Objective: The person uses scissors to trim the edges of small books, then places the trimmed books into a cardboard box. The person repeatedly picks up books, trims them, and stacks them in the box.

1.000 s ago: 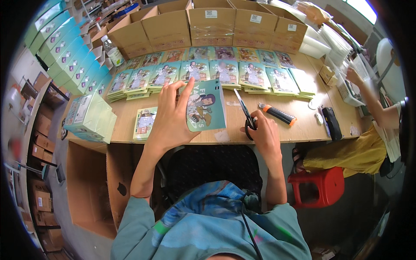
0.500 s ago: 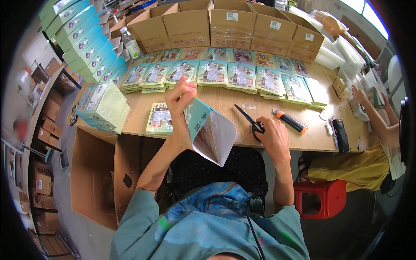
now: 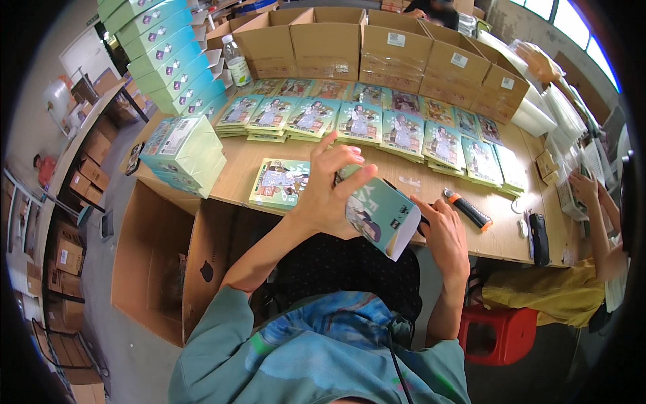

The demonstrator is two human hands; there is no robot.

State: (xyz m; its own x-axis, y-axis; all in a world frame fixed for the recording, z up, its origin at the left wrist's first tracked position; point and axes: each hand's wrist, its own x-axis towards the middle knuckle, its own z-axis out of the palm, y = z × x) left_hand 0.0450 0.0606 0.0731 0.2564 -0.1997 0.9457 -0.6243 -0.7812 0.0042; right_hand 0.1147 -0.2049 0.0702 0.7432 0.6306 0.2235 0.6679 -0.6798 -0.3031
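My left hand (image 3: pixel 330 192) grips a teal printed packet (image 3: pixel 385 219) with an illustrated front and a white inner edge at its lower right end. My right hand (image 3: pixel 444 236) is closed round black scissors (image 3: pixel 423 227), right beside the packet. The packet hides most of the scissors, so I cannot tell whether the blades touch it. Left of my left hand, a small pile of illustrated packets (image 3: pixel 279 183) lies near the table's front edge. Beyond both hands runs a row of piled green packets (image 3: pixel 360 122).
Right of my right hand lies an orange-and-black utility knife (image 3: pixel 468 210), then a black pouch (image 3: pixel 538 239). Open cardboard boxes (image 3: pixel 326 44) line the back. Teal boxes (image 3: pixel 185 151) and a bottle (image 3: pixel 237 64) stand left. A red stool (image 3: pixel 501 333) and another person's hands (image 3: pixel 587 188) are at right.
My left hand has moved right and turned the packet, so its printed front now shows instead of its open mouth. The packet and scissors have come together. The whole view has shifted.
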